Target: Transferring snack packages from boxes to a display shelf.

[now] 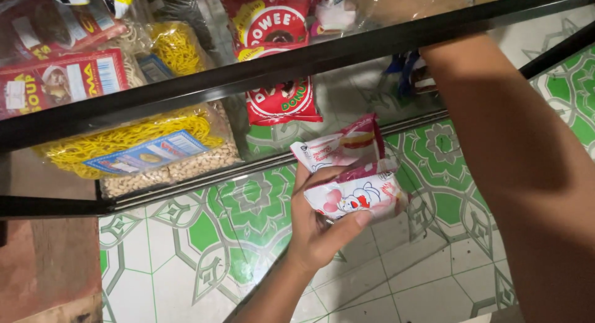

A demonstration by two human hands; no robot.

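While the left hand is pinching 2 light, crinkly pink-and-white snack packets by their lower edges below the glass shelf, the right hand is reaching behind it, grip hidden, cannot tell.

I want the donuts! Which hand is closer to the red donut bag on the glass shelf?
Probably the left hand, below the red donut bag and holding pink-and-white snack packets. The right forearm reaches up past the shelf; its hand is hidden.
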